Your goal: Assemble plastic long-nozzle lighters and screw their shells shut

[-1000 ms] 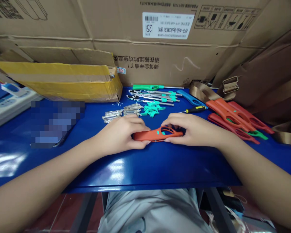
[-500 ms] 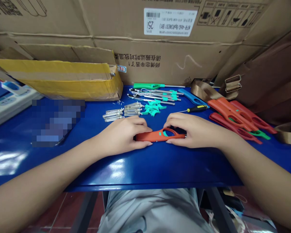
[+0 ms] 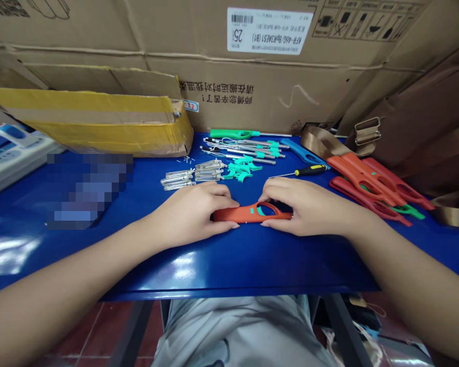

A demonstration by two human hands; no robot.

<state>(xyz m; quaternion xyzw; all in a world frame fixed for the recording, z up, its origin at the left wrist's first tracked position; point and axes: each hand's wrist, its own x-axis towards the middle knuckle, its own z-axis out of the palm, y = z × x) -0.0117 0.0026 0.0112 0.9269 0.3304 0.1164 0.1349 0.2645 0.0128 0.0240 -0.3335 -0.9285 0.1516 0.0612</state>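
An orange lighter body (image 3: 240,214) with a finger loop and a teal trigger inside it lies sideways between my hands, low over the blue table. My left hand (image 3: 201,211) is closed on its broad end, thumb along the near side. With thumb and fingers, my right hand (image 3: 306,206) grips the narrow end past the loop. Just beyond are teal triggers (image 3: 241,169) in a heap, clear fuel tanks (image 3: 177,179) in stacks, and metal lighter tubes (image 3: 248,149) with wires. A yellow-and-black screwdriver (image 3: 309,171) lies behind my right hand.
Orange and red lighter shells (image 3: 371,178) are piled at the right, near a brown strap (image 3: 321,140). A finished-looking green lighter (image 3: 233,134) lies at the back. At left are a yellow-taped carton (image 3: 130,137), a power strip (image 3: 19,158) and a blurred-out item (image 3: 92,191). A large cardboard box (image 3: 199,56) stands behind.
Both hands keep the same hold on the orange lighter body. The whole view has shifted very slightly; nothing else visibly moved.
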